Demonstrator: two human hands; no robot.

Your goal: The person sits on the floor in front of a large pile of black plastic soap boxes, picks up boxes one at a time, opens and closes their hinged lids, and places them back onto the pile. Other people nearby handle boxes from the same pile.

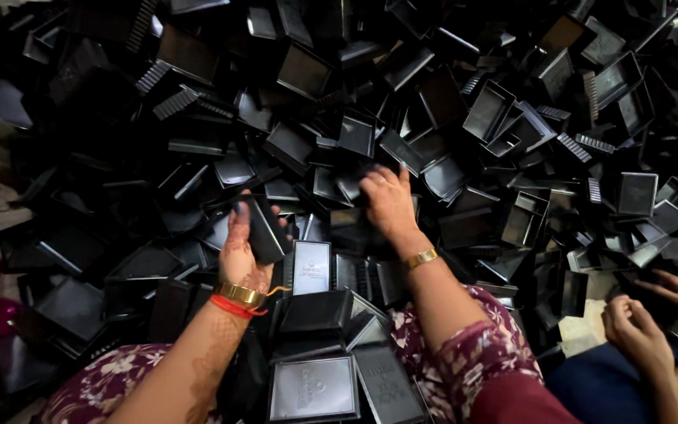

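A black plastic case half [264, 229] sat gripped in the left hand [238, 251], above the lap. The right hand [388, 200] lay spread, fingers down, on the heap of black trays [512, 133], seemingly picking; closing on one piece looked due next.

A black rectangular plastic tray [264, 229] stands tilted on edge in the left hand [241, 251], at the near edge of the heap. Another black tray [355, 184] lies flat in the heap under the right hand [388, 200].
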